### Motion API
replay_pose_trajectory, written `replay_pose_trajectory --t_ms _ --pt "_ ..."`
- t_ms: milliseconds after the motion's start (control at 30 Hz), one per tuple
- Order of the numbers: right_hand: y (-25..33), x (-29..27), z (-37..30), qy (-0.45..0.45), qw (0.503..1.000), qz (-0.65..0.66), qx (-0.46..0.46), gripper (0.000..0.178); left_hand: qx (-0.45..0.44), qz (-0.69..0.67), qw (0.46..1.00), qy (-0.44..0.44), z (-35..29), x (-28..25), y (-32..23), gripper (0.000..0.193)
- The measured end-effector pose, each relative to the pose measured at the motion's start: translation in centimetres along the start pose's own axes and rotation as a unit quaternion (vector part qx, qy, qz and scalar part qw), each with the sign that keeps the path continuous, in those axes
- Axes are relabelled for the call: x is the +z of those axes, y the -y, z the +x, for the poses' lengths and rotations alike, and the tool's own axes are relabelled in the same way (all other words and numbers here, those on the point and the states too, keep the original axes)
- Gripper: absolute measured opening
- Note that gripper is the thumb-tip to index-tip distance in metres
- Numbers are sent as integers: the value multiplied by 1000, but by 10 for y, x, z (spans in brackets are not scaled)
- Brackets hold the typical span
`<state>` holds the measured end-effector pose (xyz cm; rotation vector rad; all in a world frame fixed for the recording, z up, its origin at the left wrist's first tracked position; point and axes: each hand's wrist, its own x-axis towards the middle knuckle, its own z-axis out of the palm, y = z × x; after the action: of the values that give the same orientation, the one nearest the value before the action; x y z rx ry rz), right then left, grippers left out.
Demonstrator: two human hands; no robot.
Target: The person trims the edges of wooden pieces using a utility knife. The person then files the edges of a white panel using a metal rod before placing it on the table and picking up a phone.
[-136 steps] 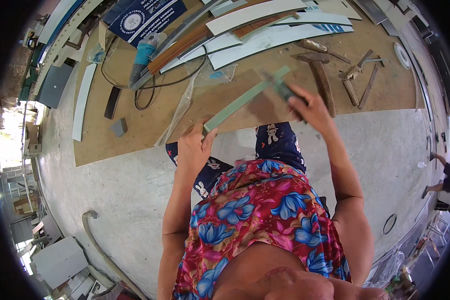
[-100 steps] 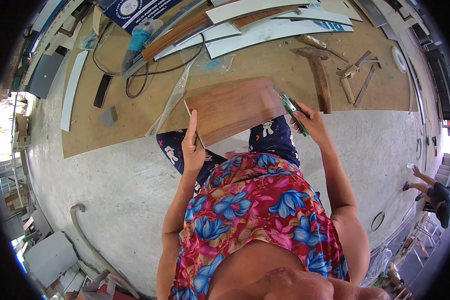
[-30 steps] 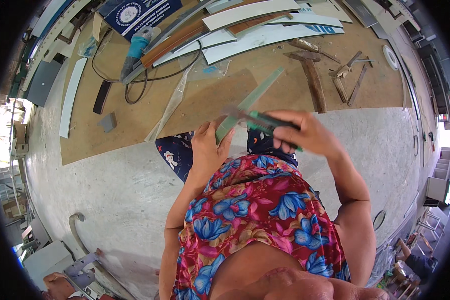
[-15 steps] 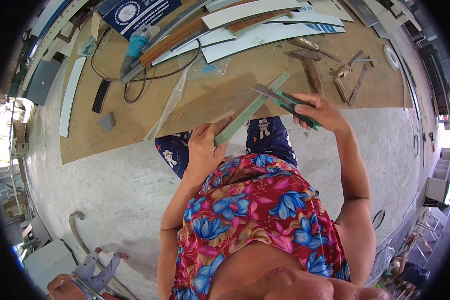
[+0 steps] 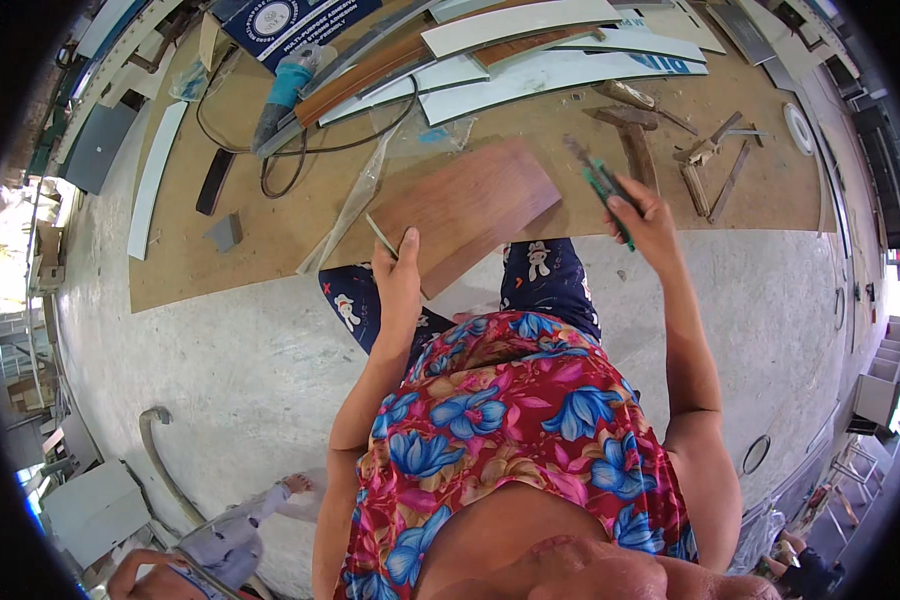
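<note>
My left hand (image 5: 401, 278) grips a brown wood-grain board (image 5: 475, 205) at its near left corner, thumb on top. The board's broad brown face is turned up, tilted over the table's front edge, and a narrow pale strip shows along its left end. In my right hand (image 5: 648, 222) is a green utility knife (image 5: 610, 194), fingers wrapped round its handle. Its blade end points up and to the left, smeared by motion, and stands apart from the board's right end.
On the brown tabletop (image 5: 270, 240) lie a hammer (image 5: 638, 150), a blue corded power tool (image 5: 284, 92), long white and brown strips (image 5: 560, 85), a grey block (image 5: 225, 232) and a clear plastic strip (image 5: 355, 205). At the lower left another person (image 5: 220, 545) is partly visible.
The board has turned from edge-on to show its broad brown face. My right hand with the knife has moved away from the board, slightly right.
</note>
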<state>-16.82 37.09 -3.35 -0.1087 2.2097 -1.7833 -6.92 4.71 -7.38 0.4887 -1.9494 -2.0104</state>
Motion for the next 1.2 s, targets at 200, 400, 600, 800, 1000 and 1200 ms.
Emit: replay_pose_trajectory --t_ms 200,400,600,800,1000,1200 --pt "10 84 -26 153 988 -24 -13 40 -121 -170 977 -41 -16 7 15 39" --pt "-22 86 -30 219 971 39 83 40 -115 -147 982 -36 -16 5 23 43" --pt "-88 20 16 1 996 21 90 35 -165 -176 966 -89 -19 8 16 41" --pt "-44 11 18 -56 996 32 62 36 -9 -28 1000 4 -7 7 -24 43" --pt "48 46 -6 37 989 103 -96 42 184 210 959 41 -4 16 -75 31" --pt "88 55 -19 235 968 90 -22 43 292 304 891 171 -6 17 -86 35"
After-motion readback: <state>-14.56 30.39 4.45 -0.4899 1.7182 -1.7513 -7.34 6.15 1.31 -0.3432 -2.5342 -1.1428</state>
